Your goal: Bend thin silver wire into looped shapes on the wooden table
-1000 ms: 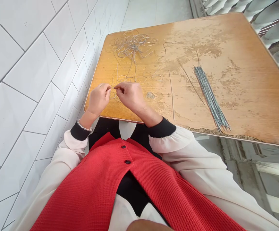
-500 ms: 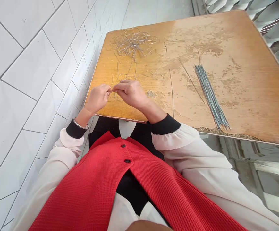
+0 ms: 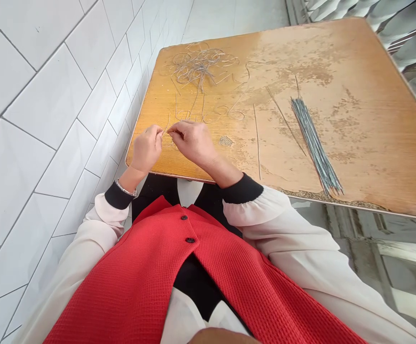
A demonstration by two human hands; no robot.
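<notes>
Steadily now, left hand and right hand pinch a thin wire close, fingertip to fingertip, just above the worktop.

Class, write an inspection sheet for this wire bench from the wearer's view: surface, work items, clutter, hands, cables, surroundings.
Surface: worn wooden tabletop, its orange finish patchy and flaking, with a rough chipped spot near the hands.
Job's things: a straight wire bundle lies at the right; a wire tangle lies at the far left.
Clutter: loose straight wires and bent wire pieces lie between them.
Hands: fingers of the left hand and right hand pinch a thin bent wire.
Cables: nothing seen.
Surroundings: white tiled wall at left, slatted louvres beyond.
</notes>
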